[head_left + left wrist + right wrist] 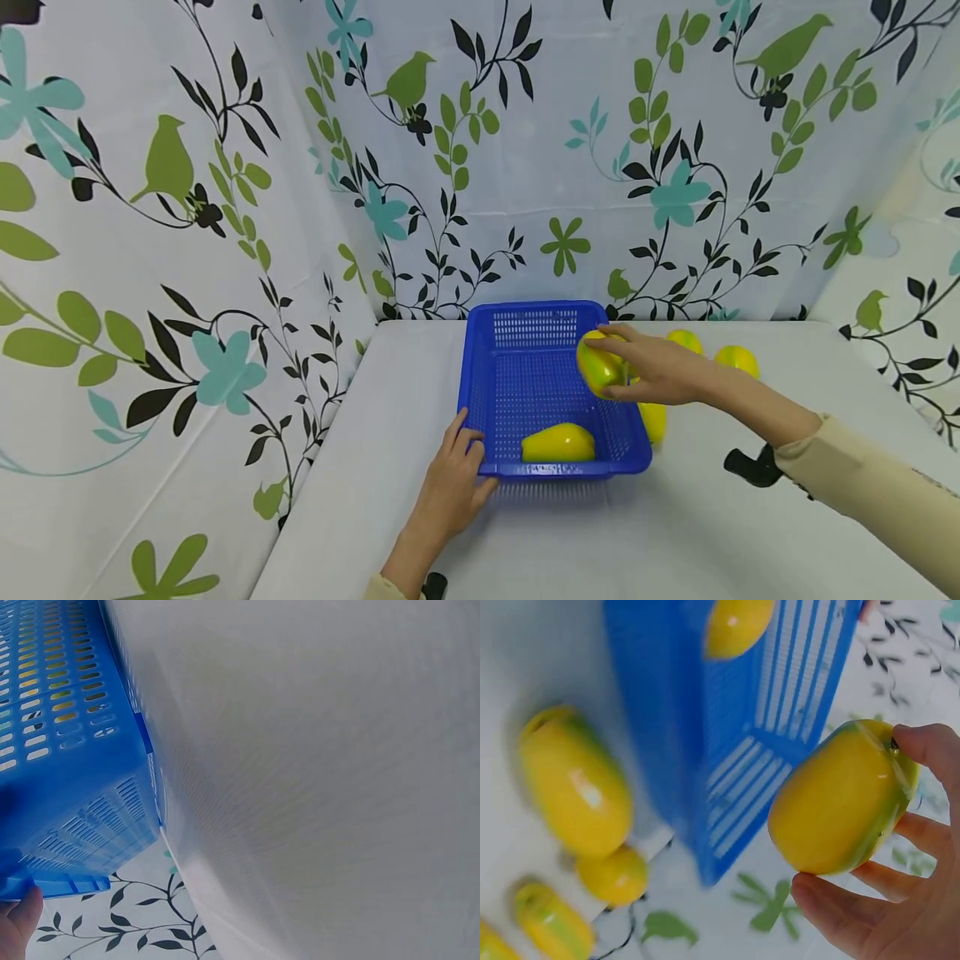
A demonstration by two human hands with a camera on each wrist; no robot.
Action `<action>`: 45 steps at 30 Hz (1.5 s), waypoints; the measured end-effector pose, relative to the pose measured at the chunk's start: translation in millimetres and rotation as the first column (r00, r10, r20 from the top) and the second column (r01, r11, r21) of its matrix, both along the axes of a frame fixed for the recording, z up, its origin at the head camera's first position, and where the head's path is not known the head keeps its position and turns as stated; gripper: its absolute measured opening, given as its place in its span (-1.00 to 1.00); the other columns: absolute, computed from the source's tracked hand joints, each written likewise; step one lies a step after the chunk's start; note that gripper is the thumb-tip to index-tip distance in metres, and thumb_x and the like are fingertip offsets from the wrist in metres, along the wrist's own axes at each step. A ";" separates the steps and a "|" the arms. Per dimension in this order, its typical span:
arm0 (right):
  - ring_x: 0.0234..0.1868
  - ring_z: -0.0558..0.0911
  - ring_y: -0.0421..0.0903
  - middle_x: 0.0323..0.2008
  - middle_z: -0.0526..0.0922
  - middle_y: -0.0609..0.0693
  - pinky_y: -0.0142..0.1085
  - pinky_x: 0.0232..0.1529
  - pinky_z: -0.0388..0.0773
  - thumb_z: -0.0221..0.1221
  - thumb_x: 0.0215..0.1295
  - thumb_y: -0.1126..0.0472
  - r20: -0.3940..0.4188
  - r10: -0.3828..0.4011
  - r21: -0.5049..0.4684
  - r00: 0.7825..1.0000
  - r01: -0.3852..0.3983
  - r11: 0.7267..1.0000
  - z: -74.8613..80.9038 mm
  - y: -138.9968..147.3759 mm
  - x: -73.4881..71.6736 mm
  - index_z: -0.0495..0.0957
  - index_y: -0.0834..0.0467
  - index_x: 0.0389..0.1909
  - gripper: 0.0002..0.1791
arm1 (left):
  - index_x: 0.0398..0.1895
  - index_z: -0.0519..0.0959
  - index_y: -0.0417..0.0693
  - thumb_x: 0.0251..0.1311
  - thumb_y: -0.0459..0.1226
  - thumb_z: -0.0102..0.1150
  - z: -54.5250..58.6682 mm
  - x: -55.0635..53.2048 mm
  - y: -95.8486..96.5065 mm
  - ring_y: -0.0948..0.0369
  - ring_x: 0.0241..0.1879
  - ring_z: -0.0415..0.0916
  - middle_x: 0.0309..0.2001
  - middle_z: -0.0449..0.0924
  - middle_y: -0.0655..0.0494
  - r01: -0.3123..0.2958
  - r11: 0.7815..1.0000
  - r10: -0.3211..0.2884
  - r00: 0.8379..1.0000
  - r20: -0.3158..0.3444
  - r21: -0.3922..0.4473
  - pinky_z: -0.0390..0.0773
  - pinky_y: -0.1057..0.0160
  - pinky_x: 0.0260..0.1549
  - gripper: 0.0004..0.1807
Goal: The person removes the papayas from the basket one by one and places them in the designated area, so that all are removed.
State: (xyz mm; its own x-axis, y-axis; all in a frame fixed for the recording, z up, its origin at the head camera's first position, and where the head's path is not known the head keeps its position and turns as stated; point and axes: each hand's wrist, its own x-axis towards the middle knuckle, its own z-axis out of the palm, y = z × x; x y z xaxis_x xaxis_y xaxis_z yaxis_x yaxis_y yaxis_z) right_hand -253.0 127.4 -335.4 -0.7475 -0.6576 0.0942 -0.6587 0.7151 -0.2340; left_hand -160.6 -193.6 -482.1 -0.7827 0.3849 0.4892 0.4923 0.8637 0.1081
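Note:
My right hand point(663, 367) holds a glossy yellow-green fruit point(598, 367), mango-like in shape, over the right side of a blue plastic basket point(555, 472). In the right wrist view, the thumb and fingertips pinch this plump fruit point(840, 799) around one end, near its small dark stem mark. A longer yellow fruit point(558, 443) lies inside the basket along the front wall. My left hand point(450, 483) grips the basket's front left corner, fingers over the side rim and thumb at the front. Only a fingertip point(28, 907) on the rim shows in the left wrist view.
Right of the basket, several more yellow-green fruits lie on the white cloth: one against its side point(655, 422) and others farther back, including a rounded fruit point(738, 360). A patterned curtain point(510, 167) hangs behind the table and along both sides.

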 end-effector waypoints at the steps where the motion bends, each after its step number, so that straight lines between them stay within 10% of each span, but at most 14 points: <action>1: -0.06 0.58 0.12 0.35 0.16 0.22 0.02 -0.14 0.62 0.24 0.13 -0.12 -0.002 -0.017 -0.002 1.000 0.017 1.000 0.6 9.3 0.2 0.23 0.03 0.35 -0.22 | -0.32 0.53 -0.16 -0.02 -0.09 0.36 0.3 -0.4 0.3 -0.07 0.39 -0.01 0.00 0.43 -0.03 -0.001 1.000 0.001 1.000 0.002 -0.001 0.25 0.14 0.30 -0.65; 15: -0.08 0.56 0.23 0.23 0.25 0.34 0.13 -0.20 0.60 0.27 0.08 -0.15 0.055 -0.177 0.027 0.983 0.175 0.984 -52.7 112.4 5.9 0.34 0.12 0.26 -0.24 | -0.31 0.53 -0.16 0.00 -0.08 0.34 0.2 -1.5 -0.1 -0.06 0.40 -0.04 0.01 0.43 -0.02 -0.011 1.000 0.012 1.000 0.018 -0.014 0.21 0.15 0.32 -0.65; 29: -0.14 0.59 0.12 0.20 0.28 0.38 0.06 -0.20 0.62 0.31 0.05 -0.02 0.089 -0.148 0.005 0.985 0.148 0.989 -98.3 118.3 -3.9 0.36 0.18 0.22 -0.28 | -0.34 0.52 -0.15 -0.03 -0.10 0.36 -0.3 -2.2 -0.1 -0.07 0.39 -0.01 0.01 0.43 -0.01 -0.005 1.000 0.005 1.000 0.005 -0.019 0.19 0.13 0.34 -0.66; 45: -0.26 0.58 0.00 0.19 0.28 0.40 -0.02 -0.24 0.63 0.32 0.04 -0.05 0.064 -0.133 0.021 0.989 0.132 0.991 -109.6 115.8 -10.9 0.30 0.20 0.25 -0.21 | -0.31 0.53 -0.15 0.00 -0.09 0.34 0.7 -1.9 -0.1 -0.04 0.40 -0.03 0.02 0.43 -0.01 -0.014 1.000 0.015 1.000 0.015 -0.024 0.17 0.17 0.34 -0.66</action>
State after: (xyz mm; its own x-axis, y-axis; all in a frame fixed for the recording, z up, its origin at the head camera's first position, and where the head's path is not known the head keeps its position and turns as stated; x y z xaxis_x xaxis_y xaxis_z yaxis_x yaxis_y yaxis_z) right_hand -263.9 243.1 -445.0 -0.8325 -0.5531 0.0328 -0.5413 0.7993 -0.2609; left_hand -162.5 -193.7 -481.4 -0.7955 0.3851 0.4679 0.4781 0.8732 0.0943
